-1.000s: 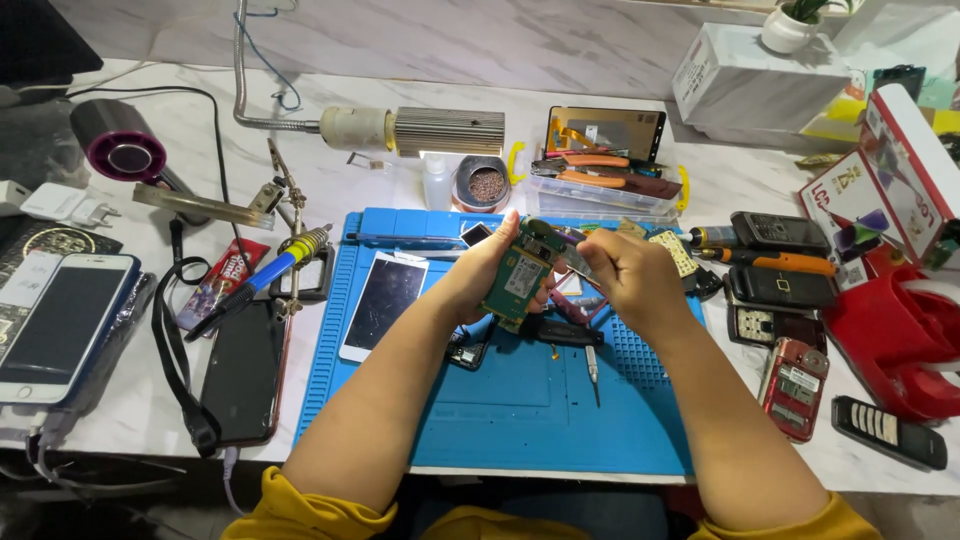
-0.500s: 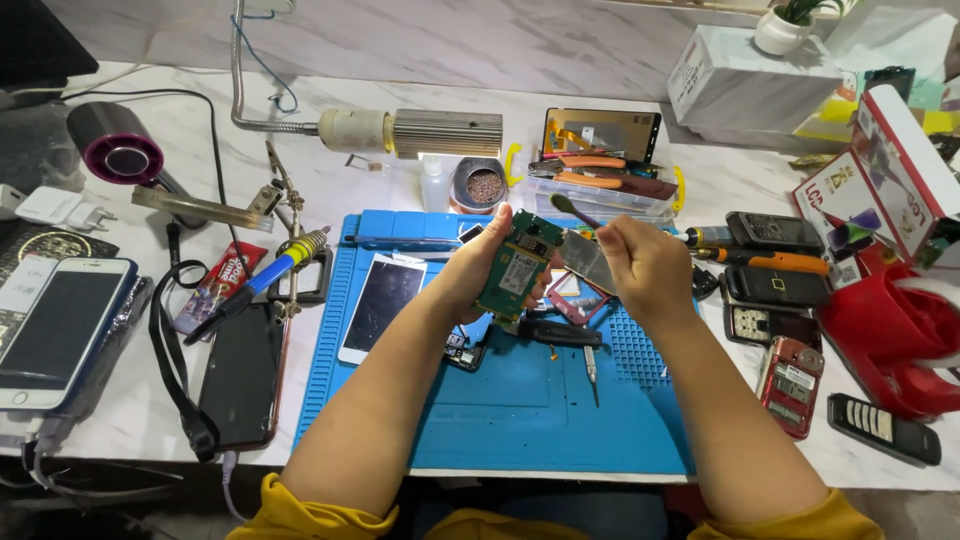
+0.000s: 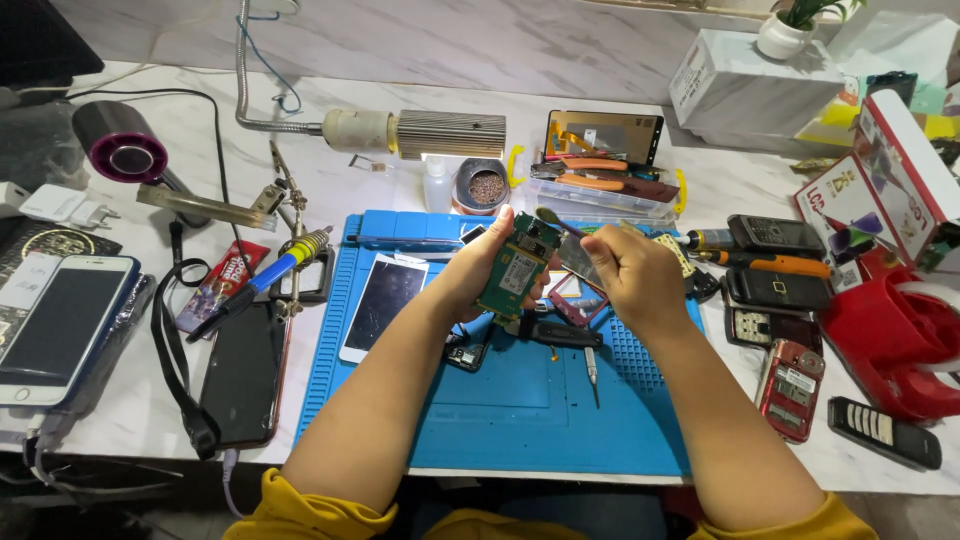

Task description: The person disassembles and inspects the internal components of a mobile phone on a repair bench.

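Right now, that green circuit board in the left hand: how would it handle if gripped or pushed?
The circuit board looks thin and flat, so probably stiff and light. Its exposed parts suggest it is fragile; the left hand pinches it by the edges. Flat, so it would likely slide rather than roll on the blue mat.

Green circuit board (image 3: 512, 267) held tilted above the blue mat (image 3: 520, 420).

You sit in a phone repair shop: old phones (image 3: 790, 388), a soldering iron (image 3: 270, 272) and a blue mat (image 3: 520, 410) cover your worktop (image 3: 330, 190).

Green circuit board (image 3: 512, 268); blue mat (image 3: 520, 400); red phone (image 3: 790, 388); yellow sleeves (image 3: 300, 505); white marbled table (image 3: 330, 185).
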